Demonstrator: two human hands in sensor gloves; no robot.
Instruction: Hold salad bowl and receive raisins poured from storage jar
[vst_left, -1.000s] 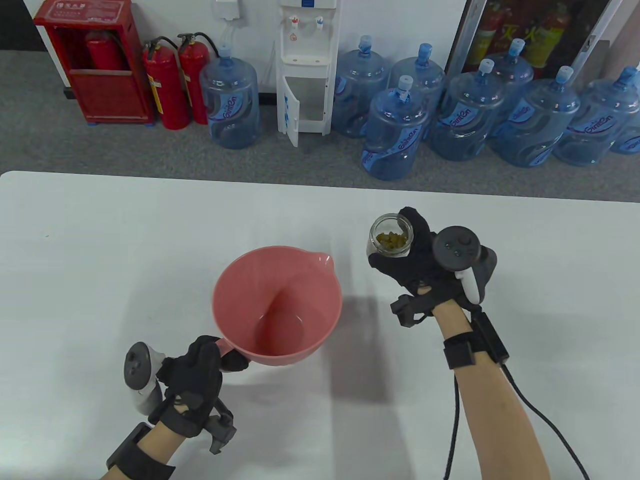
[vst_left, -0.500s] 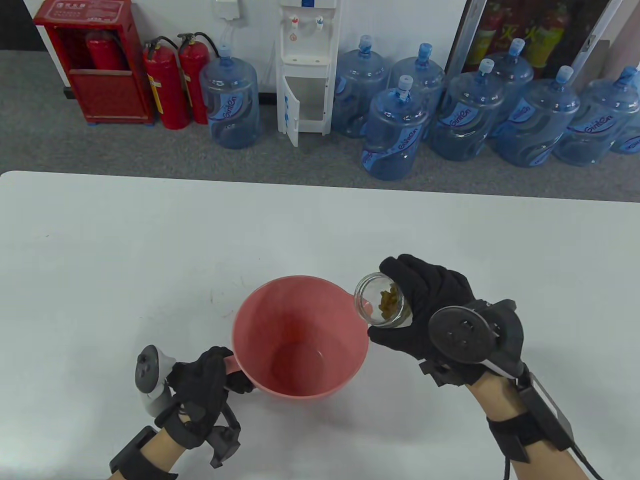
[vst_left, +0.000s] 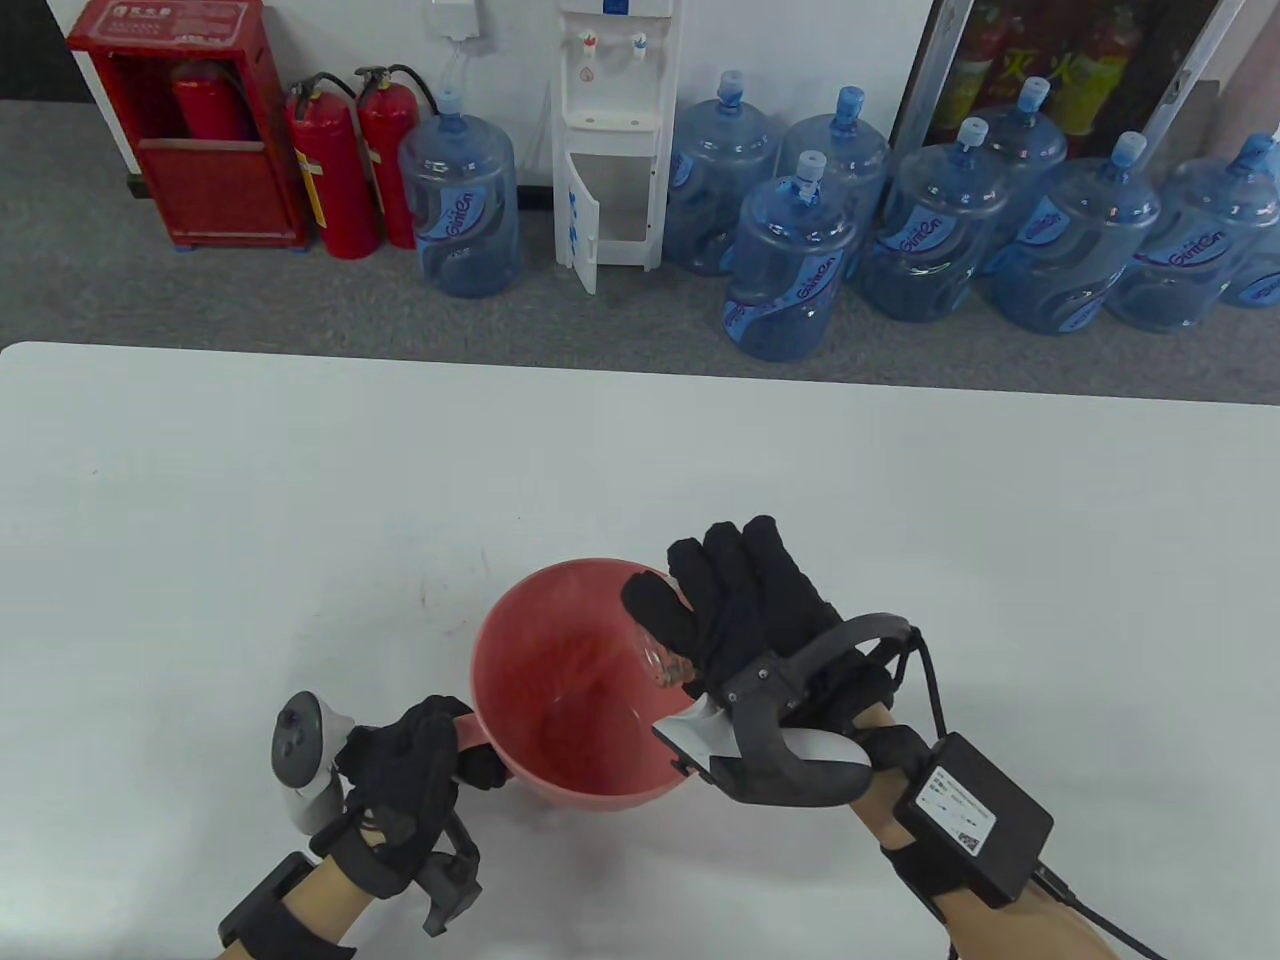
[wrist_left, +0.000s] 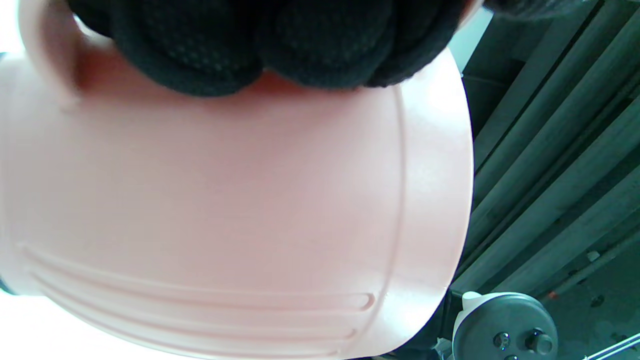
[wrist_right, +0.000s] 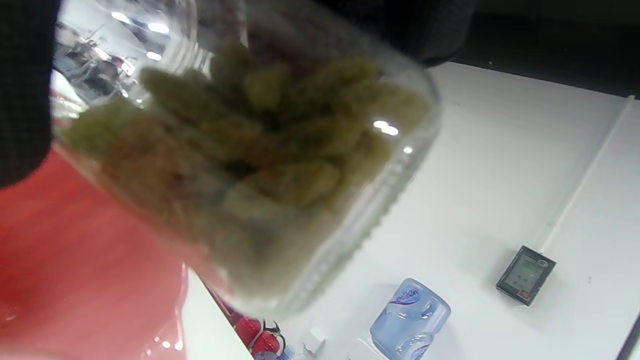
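A pink salad bowl (vst_left: 560, 690) is near the table's front middle. My left hand (vst_left: 420, 760) grips its handle at the lower left; in the left wrist view the bowl's outer wall (wrist_left: 240, 210) fills the frame under my fingers (wrist_left: 260, 45). My right hand (vst_left: 740, 620) grips a clear glass storage jar (vst_left: 662, 668), tipped over the bowl's right rim with its mouth pointing into the bowl. The hand hides most of the jar. In the right wrist view the jar (wrist_right: 260, 165) is full of greenish raisins (wrist_right: 250, 150) lying toward its mouth, above the pink bowl (wrist_right: 75, 280).
The white table (vst_left: 300, 480) stretches around the bowl. Beyond its far edge, on the floor, stand several blue water bottles (vst_left: 800, 270), a white dispenser (vst_left: 610, 130) and red fire extinguishers (vst_left: 335, 170).
My right hand has moved left and rolled over, tipping the jar from beside the bowl's rim to over the bowl. The left hand and the bowl have barely moved in the last half second.
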